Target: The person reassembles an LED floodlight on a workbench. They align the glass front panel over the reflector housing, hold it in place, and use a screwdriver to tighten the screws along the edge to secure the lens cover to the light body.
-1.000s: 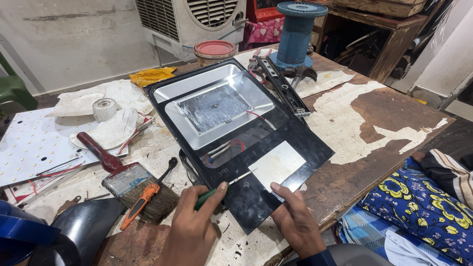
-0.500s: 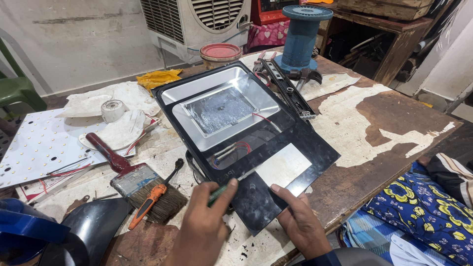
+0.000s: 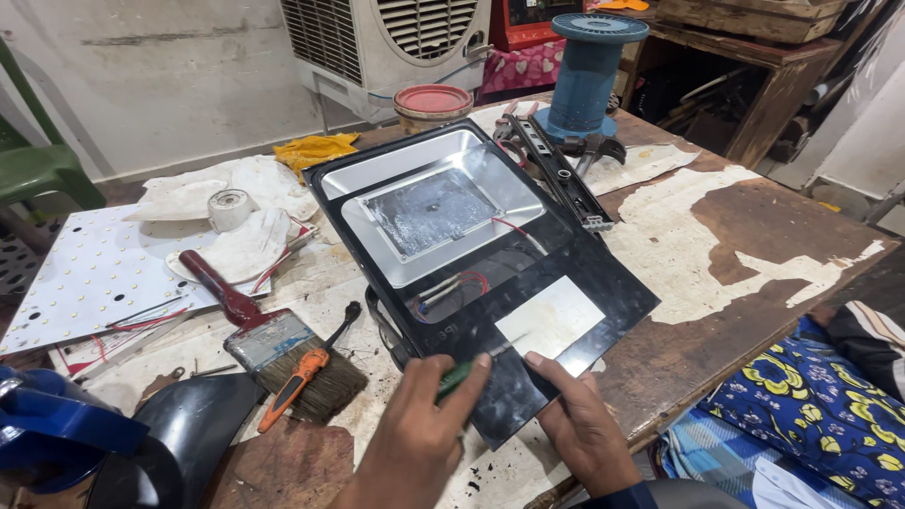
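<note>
Green-handled screwdriver (image 3: 462, 375) was pinched in the left hand (image 3: 415, 438), fingers closed around the grip, its shaft angled toward the white rectangle (image 3: 550, 320) on the black glass panel (image 3: 584, 283). The right hand (image 3: 583, 424) sat just beside it, fingers loosely spread and pressed on the panel's near edge, not wrapped around anything. That panel belonged to a floodlight housing (image 3: 471, 236) lying flat in the middle of the worktop (image 3: 754, 236), with a shiny metal reflector (image 3: 443, 203) sunk into its far half and a couple of red wires (image 3: 509, 229) showing inside.

Left of the hands was a paintbrush (image 3: 273, 330) with a dark red handle, and a small orange-handled tool (image 3: 294, 385) lay across its bristles. Something blue (image 3: 47, 424) sat at the near left corner, couldn't tell what. Further left lay a white perforated board (image 3: 85, 273), some white rags (image 3: 236, 240) and a tape roll (image 3: 229, 207). Near right, patterned blue cloth (image 3: 811, 405) hung off the worktop edge.

Further back: a yellow rag (image 3: 316, 151), a tub with a red lid (image 3: 432, 102), a black metal bracket (image 3: 556, 170) and a big blue spool (image 3: 589, 66). Behind all that stood an air cooler (image 3: 386, 42), plus a green chair (image 3: 38, 160) off to the far left.
</note>
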A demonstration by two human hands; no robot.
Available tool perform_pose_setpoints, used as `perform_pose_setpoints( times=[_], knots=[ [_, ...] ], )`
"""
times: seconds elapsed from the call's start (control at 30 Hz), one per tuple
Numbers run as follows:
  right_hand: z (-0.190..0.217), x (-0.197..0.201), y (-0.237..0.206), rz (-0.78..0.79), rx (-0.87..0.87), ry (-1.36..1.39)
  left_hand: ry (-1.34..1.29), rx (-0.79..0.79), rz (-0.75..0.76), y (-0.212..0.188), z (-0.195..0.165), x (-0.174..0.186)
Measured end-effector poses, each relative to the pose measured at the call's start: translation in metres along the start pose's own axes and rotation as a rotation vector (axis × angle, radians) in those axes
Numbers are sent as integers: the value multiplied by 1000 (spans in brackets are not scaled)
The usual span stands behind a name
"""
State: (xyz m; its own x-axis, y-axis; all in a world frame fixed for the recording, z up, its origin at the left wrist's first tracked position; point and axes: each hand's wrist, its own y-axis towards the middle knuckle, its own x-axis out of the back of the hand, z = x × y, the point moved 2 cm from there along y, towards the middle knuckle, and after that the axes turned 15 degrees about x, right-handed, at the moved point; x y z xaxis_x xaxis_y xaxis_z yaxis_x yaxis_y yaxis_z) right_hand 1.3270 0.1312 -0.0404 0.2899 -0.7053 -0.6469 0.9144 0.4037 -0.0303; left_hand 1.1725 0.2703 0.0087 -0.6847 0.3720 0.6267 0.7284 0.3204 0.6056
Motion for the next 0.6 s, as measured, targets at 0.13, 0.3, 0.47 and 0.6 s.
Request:
perform_pose_setpoints(
  times=[0.13, 0.3, 0.47, 0.6],
  knots=[
    [-3, 1, -1, -7, 10, 28, 4, 71, 28, 2, 3, 5],
    [-7, 5, -2, -45, 24, 44, 31, 57, 54, 7, 3, 15],
    [-9, 6, 0, -31, 29, 101, 78, 164, 88, 16, 7, 24],
    [-11, 7, 0, -136, 0, 114, 120, 157, 24, 18, 13, 33]
  ],
)
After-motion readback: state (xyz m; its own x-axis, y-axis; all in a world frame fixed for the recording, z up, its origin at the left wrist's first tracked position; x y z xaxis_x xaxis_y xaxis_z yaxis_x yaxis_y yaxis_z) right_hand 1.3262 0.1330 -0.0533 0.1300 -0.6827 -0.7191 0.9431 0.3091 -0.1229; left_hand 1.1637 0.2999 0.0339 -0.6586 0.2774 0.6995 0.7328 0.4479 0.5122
